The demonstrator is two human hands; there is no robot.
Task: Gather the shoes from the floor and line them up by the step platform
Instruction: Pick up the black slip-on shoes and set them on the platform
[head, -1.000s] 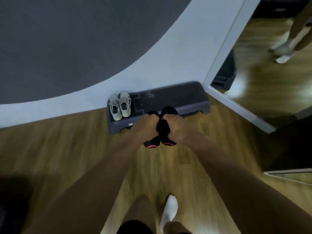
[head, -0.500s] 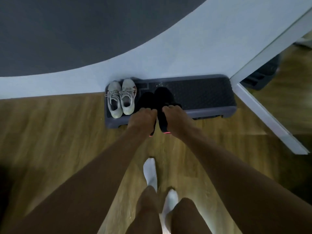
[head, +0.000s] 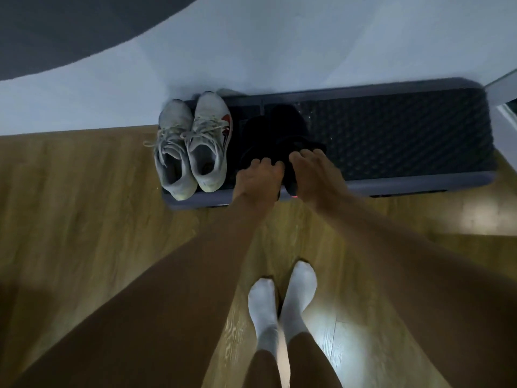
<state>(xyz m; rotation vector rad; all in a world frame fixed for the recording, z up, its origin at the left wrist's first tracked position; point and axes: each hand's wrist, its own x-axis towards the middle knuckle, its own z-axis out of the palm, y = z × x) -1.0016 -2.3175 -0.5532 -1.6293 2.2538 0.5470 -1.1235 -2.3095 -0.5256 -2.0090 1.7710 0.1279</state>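
A dark step platform [head: 405, 135] lies against the white wall. On its left end stands a pair of pale grey sneakers [head: 193, 144], toes toward the wall. Right beside them sits a pair of black shoes [head: 275, 127] with pink sole edges, hard to make out against the dark surface. My left hand [head: 257, 177] grips the heel of the left black shoe. My right hand [head: 316, 172] grips the heel of the right black shoe. Both shoes rest on the platform under my hands.
Wooden floor [head: 84, 205] stretches in front of the platform. My feet in white socks [head: 282, 301] stand just behind my hands. A white door frame [head: 503, 88] meets the platform's right end. A dark grey wall area [head: 70, 29] curves across the upper left.
I have stepped closer and leaned in. The black shoes went from hanging in my hands above the floor to sitting on the platform beside the grey sneakers.
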